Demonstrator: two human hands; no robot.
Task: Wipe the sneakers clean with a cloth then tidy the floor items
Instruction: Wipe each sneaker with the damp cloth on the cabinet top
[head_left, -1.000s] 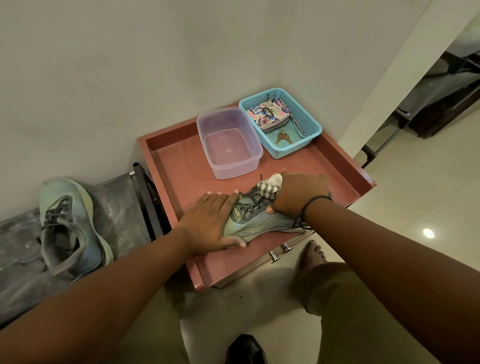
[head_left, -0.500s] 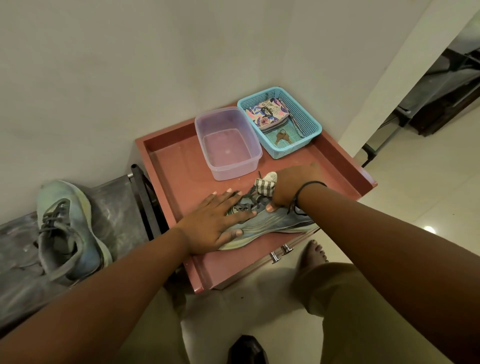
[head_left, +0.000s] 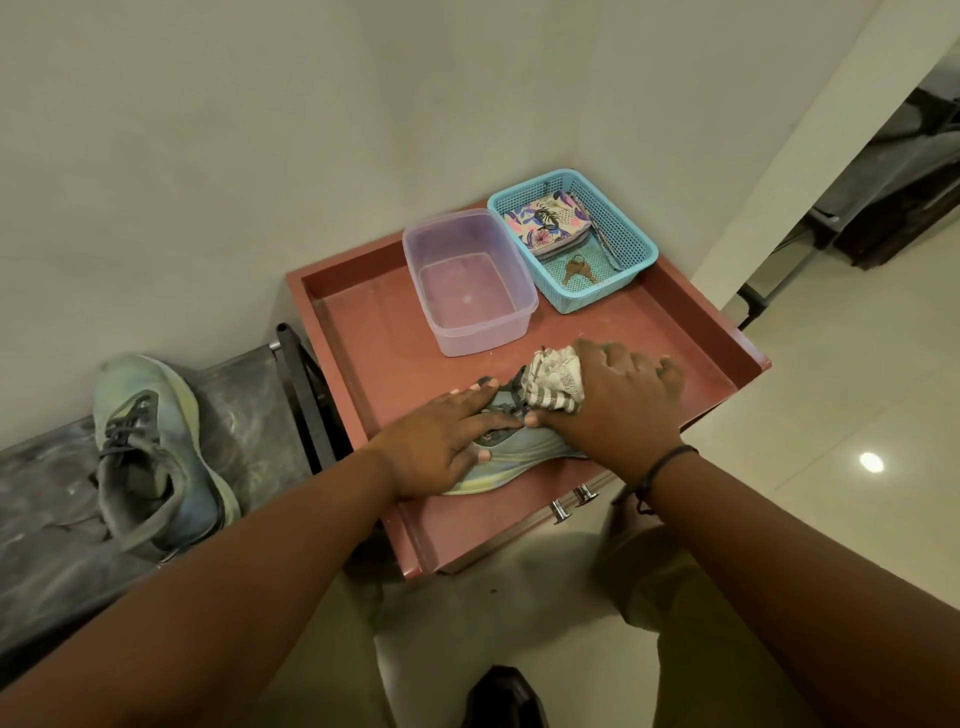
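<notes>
The sneaker (head_left: 511, 460) on the red surface (head_left: 374, 332) is mostly hidden: the left hand (head_left: 441, 441) lies flat over its heel part with fingers spread, and the right hand (head_left: 618, 405) covers its toe part, so only the laces and a strip of the pale sole side are visible. The grip of the right hand is closed around a bunched striped cloth (head_left: 553, 379), pressed on the sneaker near the laces. At 9 o'clock from it, the second sneaker (head_left: 150, 452) rests on a dusty grey bench (head_left: 249, 410). At 12 o'clock stands a clear plastic tub (head_left: 467, 283), and beside it at 1 o'clock a blue basket (head_left: 618, 218) holding a patterned pouch (head_left: 548, 221) and keys (head_left: 576, 270). The surface has raised edges and stands against a plain wall (head_left: 311, 130). The floor (head_left: 831, 389) is of pale tiles. A dark object at the bottom edge is cut off and unclear.
</notes>
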